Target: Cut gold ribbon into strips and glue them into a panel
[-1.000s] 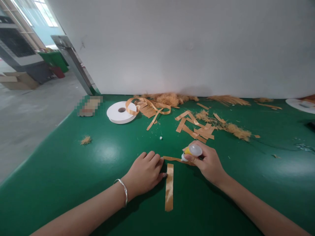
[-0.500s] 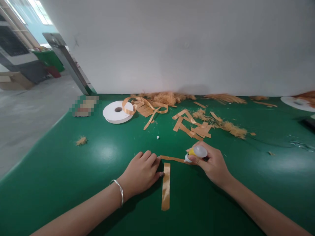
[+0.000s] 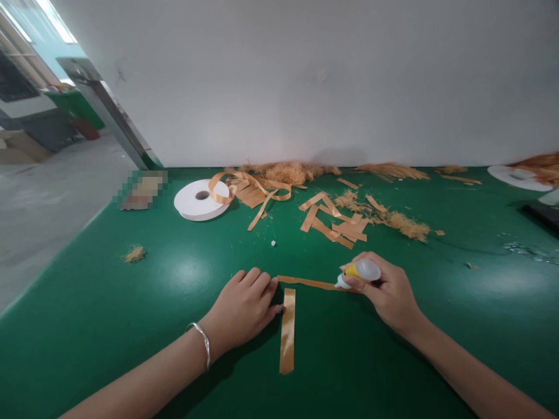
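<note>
— What have you got closest to you right now?

— My left hand (image 3: 244, 305) lies flat, fingers together, pressing on the green worktop (image 3: 109, 326). Its fingertips touch the near ribbon strip (image 3: 287, 331), which runs away from me, and also pin the left end of the second strip (image 3: 305, 283), which lies crosswise just beyond it.

— And the other hand?

— My right hand (image 3: 386, 288) is closed around a small glue bottle (image 3: 360, 272), nozzle down at the right end of that crosswise strip.

— What could go wrong?

— I'd say too hard a squeeze would flood the thin ribbon and smear glue onto the worktop, and the strip could then stick there. The ribbon looks light and slippery, so dragging the nozzle might pull it out from under my fingertips and skew it against the near strip. Glue on my fingers could lift a strip when I let go.

— Anything farther out to worry about?

— Beyond my hands lies a heap of cut strips (image 3: 334, 224) and frayed fibre fluff (image 3: 404, 224); loose fibres could drift into wet glue. Farther left sits a white reel (image 3: 196, 201) with loose ribbon (image 3: 248, 192) curling off it, well apart from my hands.
</note>
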{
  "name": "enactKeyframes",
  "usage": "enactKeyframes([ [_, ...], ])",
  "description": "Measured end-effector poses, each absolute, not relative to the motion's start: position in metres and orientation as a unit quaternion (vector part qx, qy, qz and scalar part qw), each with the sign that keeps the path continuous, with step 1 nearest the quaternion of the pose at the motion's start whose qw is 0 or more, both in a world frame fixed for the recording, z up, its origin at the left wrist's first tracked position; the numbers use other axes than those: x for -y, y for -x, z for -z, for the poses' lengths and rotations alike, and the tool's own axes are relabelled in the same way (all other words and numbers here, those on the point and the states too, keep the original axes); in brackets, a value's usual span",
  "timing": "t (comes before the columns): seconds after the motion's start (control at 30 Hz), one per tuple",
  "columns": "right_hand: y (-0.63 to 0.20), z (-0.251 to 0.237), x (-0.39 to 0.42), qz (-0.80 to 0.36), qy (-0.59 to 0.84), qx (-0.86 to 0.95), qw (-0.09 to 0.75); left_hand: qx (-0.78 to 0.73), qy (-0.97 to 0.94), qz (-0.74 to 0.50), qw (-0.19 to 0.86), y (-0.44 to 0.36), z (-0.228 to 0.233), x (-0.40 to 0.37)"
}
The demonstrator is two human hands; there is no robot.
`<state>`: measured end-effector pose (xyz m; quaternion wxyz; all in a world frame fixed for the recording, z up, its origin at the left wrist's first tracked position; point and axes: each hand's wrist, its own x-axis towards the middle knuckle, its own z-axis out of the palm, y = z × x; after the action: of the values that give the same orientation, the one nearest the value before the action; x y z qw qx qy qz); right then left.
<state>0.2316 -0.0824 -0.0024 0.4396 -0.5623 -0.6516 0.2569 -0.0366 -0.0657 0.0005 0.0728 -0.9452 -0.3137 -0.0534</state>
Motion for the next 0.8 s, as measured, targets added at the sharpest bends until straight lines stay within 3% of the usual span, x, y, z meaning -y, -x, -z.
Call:
enactKeyframes([
  [0.8,-0.261,0.004,0.097,-0.206,0.623,0.611,0.444,0.309,0.945,0.049,0.092,0.036,-0.002,0.065],
])
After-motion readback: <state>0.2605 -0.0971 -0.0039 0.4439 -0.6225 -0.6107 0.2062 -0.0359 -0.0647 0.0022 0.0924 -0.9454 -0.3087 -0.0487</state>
